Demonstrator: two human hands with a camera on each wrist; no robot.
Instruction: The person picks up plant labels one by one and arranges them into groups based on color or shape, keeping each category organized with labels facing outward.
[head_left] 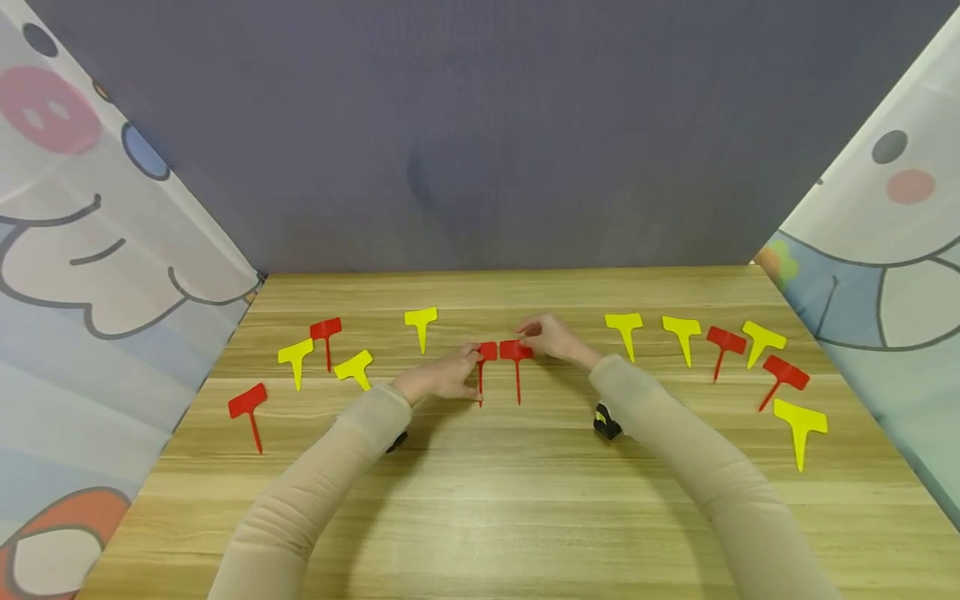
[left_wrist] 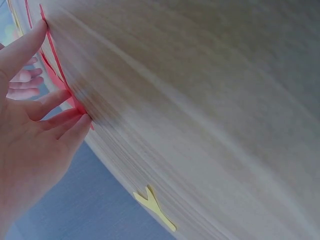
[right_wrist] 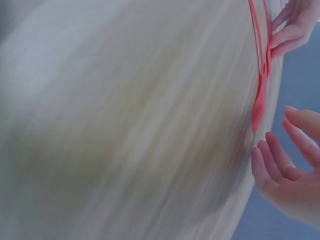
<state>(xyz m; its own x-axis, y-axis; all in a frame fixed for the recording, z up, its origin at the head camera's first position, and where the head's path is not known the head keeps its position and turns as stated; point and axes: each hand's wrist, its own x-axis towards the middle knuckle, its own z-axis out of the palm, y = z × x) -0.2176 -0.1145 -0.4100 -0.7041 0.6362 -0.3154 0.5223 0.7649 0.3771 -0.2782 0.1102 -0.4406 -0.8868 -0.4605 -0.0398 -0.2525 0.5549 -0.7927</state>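
Two red T-shaped plant labels lie side by side near the table's middle, stems toward me. My left hand (head_left: pixel 447 375) is at the left red label (head_left: pixel 488 351). In the left wrist view its thumb reaches the stem's end while the extended fingers (left_wrist: pixel 75 127) touch the wide head. Beside the right red label (head_left: pixel 516 350) is my right hand (head_left: pixel 553 337), its fingertips at the head's right corner in the head view. Seen from the right wrist, the fingers (right_wrist: pixel 280 155) are spread and loosely bent, with nothing between them and the thumb.
Yellow labels (head_left: pixel 296 354) and red labels (head_left: pixel 246 402) lie scattered at left, a single yellow label (head_left: pixel 422 318) behind my left hand. More yellow labels (head_left: pixel 801 417) and red labels (head_left: pixel 786 372) lie at right. A grey panel (head_left: pixel 510 142) rises behind the wooden table (head_left: pixel 480 517).
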